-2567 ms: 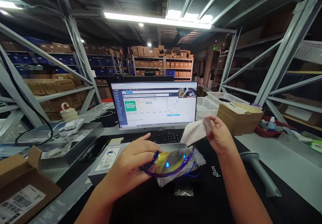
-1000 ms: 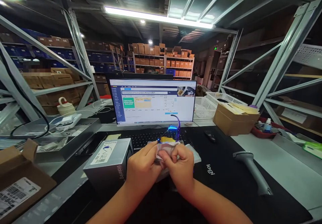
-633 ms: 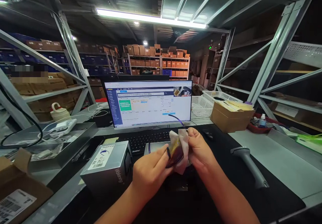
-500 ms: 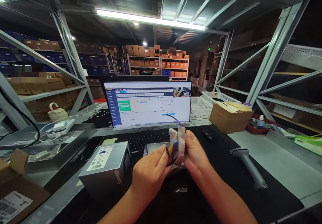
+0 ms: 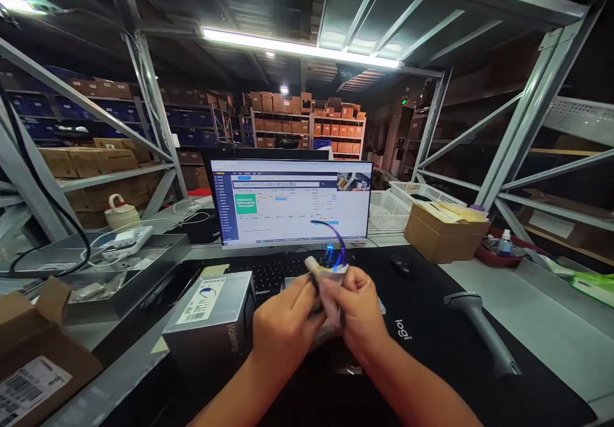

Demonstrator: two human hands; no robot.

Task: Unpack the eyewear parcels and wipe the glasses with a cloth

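Over the desk, both of my hands are closed on a shiny dark item with a thin curved purple-blue arm (image 5: 341,241) and blue glints, which looks like eyewear; its kind is not certain. My left hand (image 5: 283,318) grips a dark part of it, mostly covered by the fingers. In my right hand (image 5: 362,312), a pale cloth (image 5: 330,299) is pinched around the item's middle. The curved arm sticks up above the cloth, in front of the monitor (image 5: 297,209). Beside my left wrist stands a grey box (image 5: 208,312) printed "Wakening", with a product picture on its label.
Behind my hands lies a black keyboard (image 5: 273,277). On the right are a mouse (image 5: 401,265), a grey barcode scanner (image 5: 484,331) and a cardboard box (image 5: 441,232) of papers. An opened carton (image 5: 43,344) and a metal tray (image 5: 163,251) with cables are at left.
The curved arm now stands higher and bends more over the cloth. My right hand has moved from the cloth's side to pinching it in front. The view has shifted slightly.
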